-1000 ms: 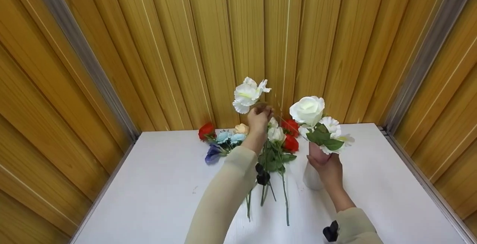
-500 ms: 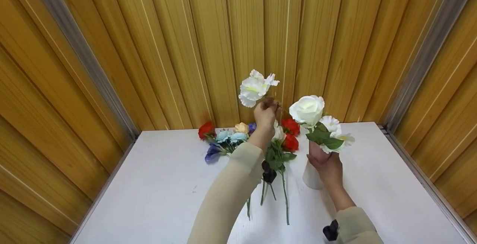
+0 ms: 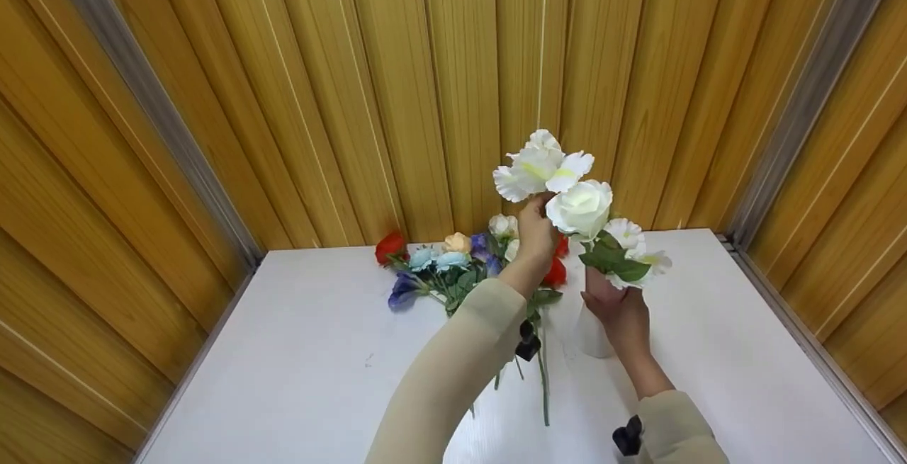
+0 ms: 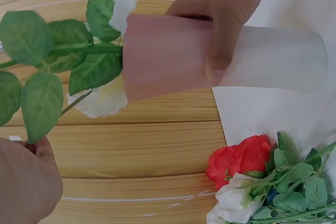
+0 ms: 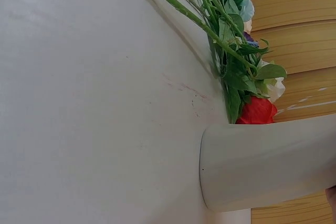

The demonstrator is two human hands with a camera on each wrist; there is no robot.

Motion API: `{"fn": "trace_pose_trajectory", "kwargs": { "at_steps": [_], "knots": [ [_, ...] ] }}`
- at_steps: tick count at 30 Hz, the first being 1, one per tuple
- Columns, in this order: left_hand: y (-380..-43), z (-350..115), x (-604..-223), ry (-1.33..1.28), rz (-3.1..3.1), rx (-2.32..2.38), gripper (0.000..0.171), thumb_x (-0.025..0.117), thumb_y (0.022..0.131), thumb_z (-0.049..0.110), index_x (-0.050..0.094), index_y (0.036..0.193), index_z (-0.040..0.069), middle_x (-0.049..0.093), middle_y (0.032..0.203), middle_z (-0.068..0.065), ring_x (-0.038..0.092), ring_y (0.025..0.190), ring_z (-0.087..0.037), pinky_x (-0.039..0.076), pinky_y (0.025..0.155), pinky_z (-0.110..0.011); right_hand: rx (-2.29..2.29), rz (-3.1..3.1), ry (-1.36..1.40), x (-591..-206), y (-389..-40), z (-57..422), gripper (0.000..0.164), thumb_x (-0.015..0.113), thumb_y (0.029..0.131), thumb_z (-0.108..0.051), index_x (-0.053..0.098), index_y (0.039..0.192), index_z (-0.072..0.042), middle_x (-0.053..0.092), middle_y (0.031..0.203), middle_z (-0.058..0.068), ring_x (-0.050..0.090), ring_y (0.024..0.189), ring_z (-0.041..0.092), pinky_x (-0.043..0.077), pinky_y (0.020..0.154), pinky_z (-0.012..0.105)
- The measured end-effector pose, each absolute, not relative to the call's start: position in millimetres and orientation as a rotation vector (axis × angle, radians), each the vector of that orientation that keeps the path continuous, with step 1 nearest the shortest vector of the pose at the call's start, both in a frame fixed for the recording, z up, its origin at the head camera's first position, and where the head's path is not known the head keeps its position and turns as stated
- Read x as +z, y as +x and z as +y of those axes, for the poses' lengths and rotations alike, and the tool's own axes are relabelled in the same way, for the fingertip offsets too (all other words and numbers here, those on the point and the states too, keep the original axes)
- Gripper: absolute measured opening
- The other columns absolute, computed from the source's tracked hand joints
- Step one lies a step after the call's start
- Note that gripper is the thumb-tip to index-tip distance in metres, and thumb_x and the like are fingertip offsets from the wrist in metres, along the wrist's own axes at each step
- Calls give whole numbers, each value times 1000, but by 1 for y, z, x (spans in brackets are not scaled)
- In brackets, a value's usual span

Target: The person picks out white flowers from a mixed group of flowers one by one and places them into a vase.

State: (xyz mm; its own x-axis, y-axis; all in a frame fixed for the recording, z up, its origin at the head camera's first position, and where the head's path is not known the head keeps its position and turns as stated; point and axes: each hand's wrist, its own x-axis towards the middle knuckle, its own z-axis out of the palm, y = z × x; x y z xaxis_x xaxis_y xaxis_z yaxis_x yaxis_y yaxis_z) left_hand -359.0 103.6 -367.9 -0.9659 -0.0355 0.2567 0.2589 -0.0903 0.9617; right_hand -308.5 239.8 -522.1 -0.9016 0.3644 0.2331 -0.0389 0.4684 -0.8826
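White tabletop (image 3: 305, 379), panelled wall (image 3: 464, 81).
Our left hand (image 3: 537, 234) is pinching a white iris (image 3: 535, 168), our right hand (image 3: 625, 319) gripping a pink-white vase (image 4: 168, 59).

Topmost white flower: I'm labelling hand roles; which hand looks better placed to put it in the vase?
Probably the left hand: it holds that flower, while the right hand grips the vase.

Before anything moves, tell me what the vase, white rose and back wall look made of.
Vase: ceramic or plastic, perhaps; smooth, low-sheen pink and white surface.
White rose: probably fabric; matte, thin layered petals.
Back wall: wood or wood-look panels; printed-seeming grain, faint sheen.
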Motion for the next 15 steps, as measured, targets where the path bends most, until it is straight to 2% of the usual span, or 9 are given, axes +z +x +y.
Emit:
{"fn": "trace_pose_trajectory", "kwargs": {
  "at_steps": [2, 4, 6, 8, 9, 11, 13, 15],
  "knots": [
    [-357, 106, -369, -274, -2016, -2095, 31, 61, 90, -3, 70, 119, -7, 73, 121, -20, 65, 105, -13, 53, 93, -21, 1416, -2327, -262, -522, -309, 240, 82, 76, 89, -22, 31, 147, 15, 50, 145, 38, 50, 137, 49, 40, 117, 57],
    [-355, 108, -370, -255, -2035, -2084, 30, 60, 91, -2, 71, 119, -5, 75, 111, -18, 64, 87, -10, 53, 78, -19, 1411, -2318, -255, -523, -309, 240, 83, 76, 89, -22, 31, 148, 14, 50, 145, 37, 50, 137, 48, 40, 117, 57],
    [-354, 112, -371, -218, -2022, -2143, 29, 58, 91, -4, 71, 118, -5, 73, 98, -14, 56, 71, -7, 47, 64, -18, 1401, -2304, -245, -524, -310, 241, 83, 76, 88, -21, 30, 148, 13, 50, 145, 37, 50, 136, 48, 40, 117, 57],
    [-354, 115, -372, -207, -1969, -2240, 29, 57, 92, -6, 69, 119, -7, 72, 97, -16, 52, 69, -6, 46, 62, -17, 1391, -2286, -236, -525, -310, 241, 82, 76, 88, -20, 30, 148, 13, 51, 144, 36, 51, 136, 48, 40, 116, 57],
    [-355, 116, -373, -202, -1969, -2249, 29, 57, 92, -7, 69, 119, -7, 72, 96, -16, 53, 69, -7, 47, 62, -18, 1387, -2279, -233, -526, -311, 241, 82, 76, 88, -19, 31, 148, 13, 51, 143, 37, 51, 135, 48, 40, 116, 57],
    [-356, 118, -375, -231, -2006, -2204, 29, 60, 92, -6, 68, 120, -7, 75, 106, -18, 60, 83, -7, 53, 75, -19, 1392, -2268, -225, -526, -312, 241, 82, 76, 88, -19, 30, 148, 12, 51, 144, 36, 51, 135, 48, 40, 116, 57],
    [-357, 118, -377, -276, -2083, -2087, 30, 63, 92, -2, 70, 120, -6, 75, 116, -19, 62, 95, -7, 54, 89, -19, 1407, -2272, -220, -526, -312, 241, 82, 76, 89, -19, 29, 149, 11, 50, 145, 36, 50, 136, 47, 40, 116, 57],
    [-359, 115, -379, -290, -2179, -1965, 29, 66, 91, 1, 72, 119, -4, 76, 115, -17, 62, 96, -7, 54, 90, -19, 1420, -2283, -226, -525, -312, 241, 83, 76, 89, -20, 28, 150, 11, 49, 147, 35, 49, 137, 47, 39, 117, 57]
  ]
}}
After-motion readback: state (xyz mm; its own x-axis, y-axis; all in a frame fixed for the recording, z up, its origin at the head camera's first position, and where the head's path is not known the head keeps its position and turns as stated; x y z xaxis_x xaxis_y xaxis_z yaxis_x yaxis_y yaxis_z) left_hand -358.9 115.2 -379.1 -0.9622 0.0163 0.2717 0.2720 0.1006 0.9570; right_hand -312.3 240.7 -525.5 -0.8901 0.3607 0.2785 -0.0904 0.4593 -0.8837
